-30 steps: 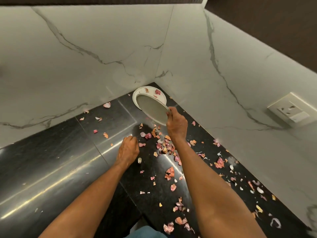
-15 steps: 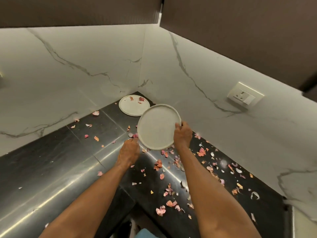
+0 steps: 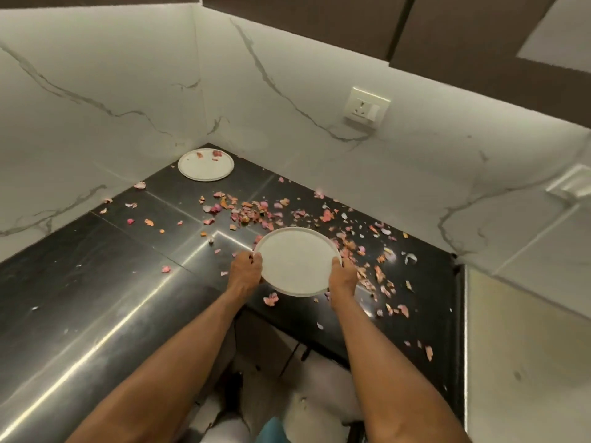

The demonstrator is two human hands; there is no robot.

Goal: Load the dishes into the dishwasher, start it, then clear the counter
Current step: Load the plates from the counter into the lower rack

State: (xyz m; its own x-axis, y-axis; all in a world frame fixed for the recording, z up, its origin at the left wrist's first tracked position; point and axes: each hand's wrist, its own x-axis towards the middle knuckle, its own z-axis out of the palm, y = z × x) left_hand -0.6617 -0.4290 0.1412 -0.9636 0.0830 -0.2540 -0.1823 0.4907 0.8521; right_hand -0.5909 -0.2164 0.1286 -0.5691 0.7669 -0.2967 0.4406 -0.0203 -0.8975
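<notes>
A person is holding a white plate [image 3: 295,262] at the centre of the frame, above the front edge of a black counter [image 3: 96,282] strewn with pink and orange peel scraps [image 3: 252,212]. The left hand [image 3: 244,273] is gripping the plate's left rim with curled fingers, while the right hand [image 3: 342,276] is clasping the right rim, thumb on top. The plate is tilting slightly toward the camera, its face bare. A second white plate [image 3: 206,164] is sitting in the far corner, upper left of centre, with a few scraps lying on it. A wall socket [image 3: 366,110] is showing on the marble backsplash [image 3: 319,91] at upper right.

No dishwasher is appearing in view, so the plate is probably being carried off the counter toward it. Doing this well likely means keeping both grips firm on opposite rims, holding the plate level, and lifting it clear of the scraps rather than dragging it through them. The corner plate probably needs its scraps tipped off before loading.
</notes>
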